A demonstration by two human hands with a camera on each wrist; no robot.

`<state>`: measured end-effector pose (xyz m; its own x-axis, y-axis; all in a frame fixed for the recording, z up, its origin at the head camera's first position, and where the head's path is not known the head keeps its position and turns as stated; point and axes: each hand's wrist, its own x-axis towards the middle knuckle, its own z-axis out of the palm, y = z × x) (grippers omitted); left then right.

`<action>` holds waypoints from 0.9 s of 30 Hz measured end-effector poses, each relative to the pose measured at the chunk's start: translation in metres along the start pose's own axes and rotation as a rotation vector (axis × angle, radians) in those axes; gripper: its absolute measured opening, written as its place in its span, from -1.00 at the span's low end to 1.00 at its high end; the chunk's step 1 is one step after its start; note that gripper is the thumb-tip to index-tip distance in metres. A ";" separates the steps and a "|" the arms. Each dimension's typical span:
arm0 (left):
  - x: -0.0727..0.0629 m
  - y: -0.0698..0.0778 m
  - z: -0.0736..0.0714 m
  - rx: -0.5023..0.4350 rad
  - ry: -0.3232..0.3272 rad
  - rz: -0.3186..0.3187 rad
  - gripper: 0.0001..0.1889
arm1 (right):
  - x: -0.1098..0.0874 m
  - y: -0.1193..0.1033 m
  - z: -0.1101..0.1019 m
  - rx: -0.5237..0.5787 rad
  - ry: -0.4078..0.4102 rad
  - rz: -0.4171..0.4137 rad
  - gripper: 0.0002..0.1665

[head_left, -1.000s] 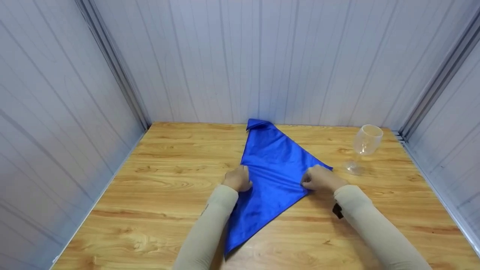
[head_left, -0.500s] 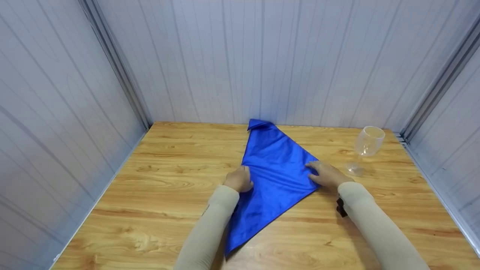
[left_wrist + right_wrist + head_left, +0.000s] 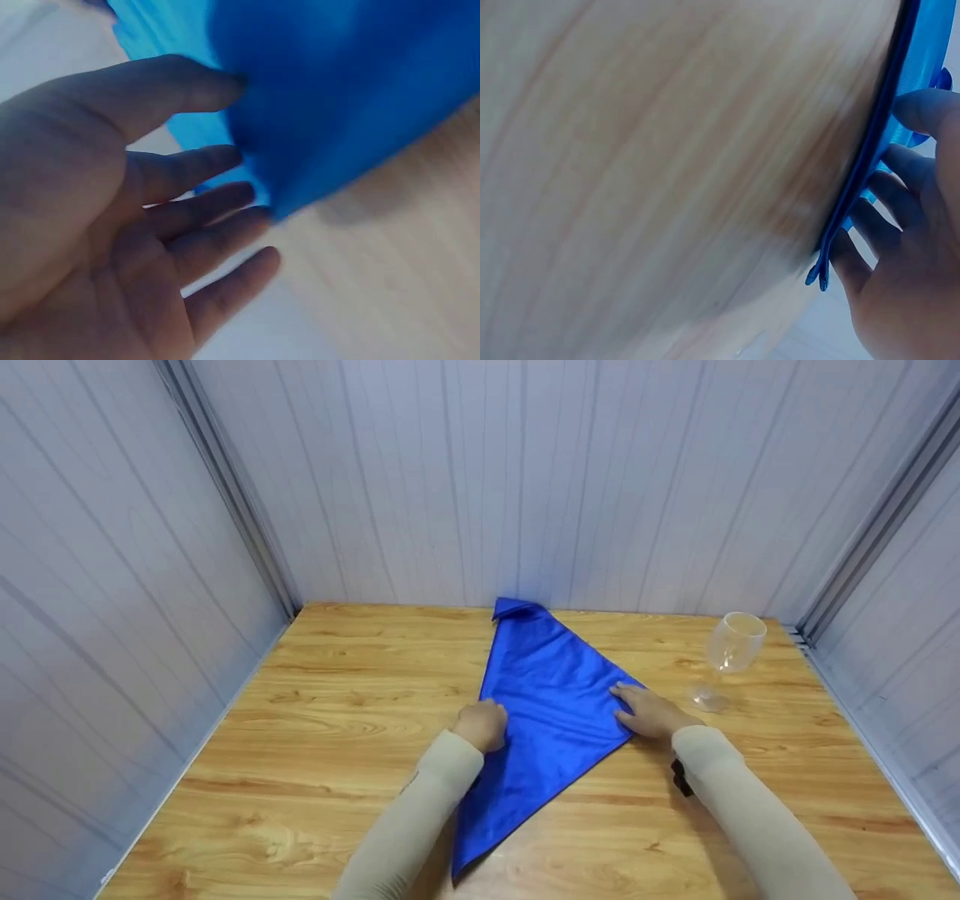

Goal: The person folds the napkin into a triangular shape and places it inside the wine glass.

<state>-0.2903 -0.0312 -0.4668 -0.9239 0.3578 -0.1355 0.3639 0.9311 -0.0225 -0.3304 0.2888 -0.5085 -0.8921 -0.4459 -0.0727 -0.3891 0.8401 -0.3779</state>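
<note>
A shiny blue cloth (image 3: 555,675), folded into a rough triangle, lies on the wooden table in the head view. At its left edge is my left hand (image 3: 481,725). The left wrist view shows that hand's thumb and fingers (image 3: 217,244) apart, with their tips right at the cloth's edge (image 3: 337,112). My right hand (image 3: 646,712) rests on the right corner, its fingers spread over the fabric. In the right wrist view its fingers (image 3: 875,225) lie along the cloth's layered rim (image 3: 855,165). Light creases run across the middle, and the far tip is folded over.
A clear stemmed wine glass (image 3: 737,643) stands upright on the table (image 3: 360,690), to the right beyond my right hand. White panel walls (image 3: 480,487) close off the back and both sides.
My right hand has let go of its pinch on the cloth and laid its fingers out on the right corner. The left hand has come slightly nearer, and the left edge lies straighter.
</note>
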 end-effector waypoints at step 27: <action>-0.005 0.006 0.007 0.013 -0.090 -0.020 -0.41 | -0.005 -0.007 0.008 -0.064 0.073 0.036 -0.36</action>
<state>-0.2828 -0.0274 -0.4735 -0.9168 0.3308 -0.2236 0.3476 0.9368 -0.0393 -0.3217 0.2825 -0.5128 -0.9192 -0.3935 -0.0171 -0.3683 0.8742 -0.3163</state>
